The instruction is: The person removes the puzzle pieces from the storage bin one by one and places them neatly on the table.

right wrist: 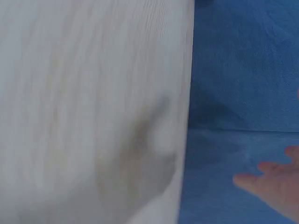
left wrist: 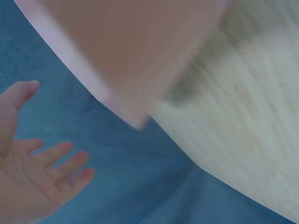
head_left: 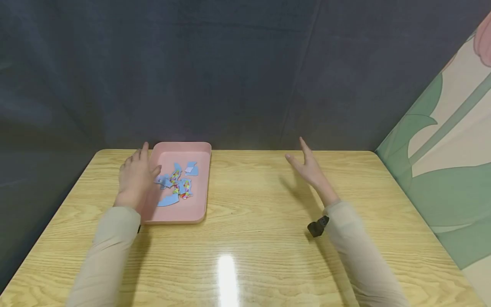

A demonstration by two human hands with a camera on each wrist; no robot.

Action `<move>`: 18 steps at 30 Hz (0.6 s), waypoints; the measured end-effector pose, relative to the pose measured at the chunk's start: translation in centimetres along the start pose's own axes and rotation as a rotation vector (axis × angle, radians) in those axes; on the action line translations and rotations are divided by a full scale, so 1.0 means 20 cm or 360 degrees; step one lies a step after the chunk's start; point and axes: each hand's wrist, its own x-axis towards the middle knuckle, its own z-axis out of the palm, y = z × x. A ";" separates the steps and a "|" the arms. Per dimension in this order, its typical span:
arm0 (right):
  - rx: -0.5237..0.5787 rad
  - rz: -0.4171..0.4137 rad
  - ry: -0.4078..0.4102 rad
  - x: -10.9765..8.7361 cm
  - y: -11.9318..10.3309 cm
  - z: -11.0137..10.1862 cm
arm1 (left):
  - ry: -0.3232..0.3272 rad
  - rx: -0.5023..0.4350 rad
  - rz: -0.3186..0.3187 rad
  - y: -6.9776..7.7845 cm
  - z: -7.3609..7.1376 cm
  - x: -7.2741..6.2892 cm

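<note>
A pink tray [head_left: 199,215] lies on the left part of the table, and several blue puzzle-like pieces [head_left: 168,200], some with bright multicoloured patterns, are loosely piled inside it. Beside the tray's left wall is my left hand [head_left: 135,177], fingers extended and thumb overlapping the rim in the head view. The left wrist view has the same hand [left wrist: 37,177] with fingers spread and nothing in them. Over the right half of the table, my right hand [head_left: 310,170] hovers with thumb and fingers apart, holding nothing; its shadow falls on the wood.
The wooden table [head_left: 249,192] ends at a dark blue cloth [head_left: 238,76] hung behind it. A floral-patterned panel [head_left: 452,170] borders the right side. A small black device [head_left: 318,226] sits at the right wrist, by the sleeve cuff.
</note>
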 end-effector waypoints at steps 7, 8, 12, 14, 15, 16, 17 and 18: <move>0.0501 0.0157 -0.0184 -0.02 -0.02 0.06 | -0.0143 -0.0059 -0.0076 -0.11 0.01 -0.02; 0.0530 0.0153 -0.0201 -0.01 0.00 0.08 | -0.0180 -0.0066 -0.0086 -0.13 0.01 -0.02; 0.0685 0.0146 -0.0260 0.01 0.02 0.13 | -0.0330 -0.0092 -0.0109 -0.18 0.00 -0.02; 0.0760 0.0152 -0.0283 0.02 0.01 0.16 | -0.0393 -0.0150 -0.0111 -0.20 0.00 -0.01; 0.0796 0.0150 -0.0296 0.02 0.00 0.17 | -0.0424 -0.0194 -0.0113 -0.21 0.01 -0.01; 0.0824 0.0160 -0.0307 0.02 0.00 0.18 | -0.0454 -0.0258 -0.0115 -0.22 0.01 -0.01; 0.0845 0.0169 -0.0320 0.02 -0.01 0.19 | -0.0480 -0.0327 -0.0115 -0.23 0.02 0.00; 0.0866 0.0180 -0.0331 0.03 -0.02 0.20 | -0.0501 -0.0395 -0.0113 -0.23 0.03 0.00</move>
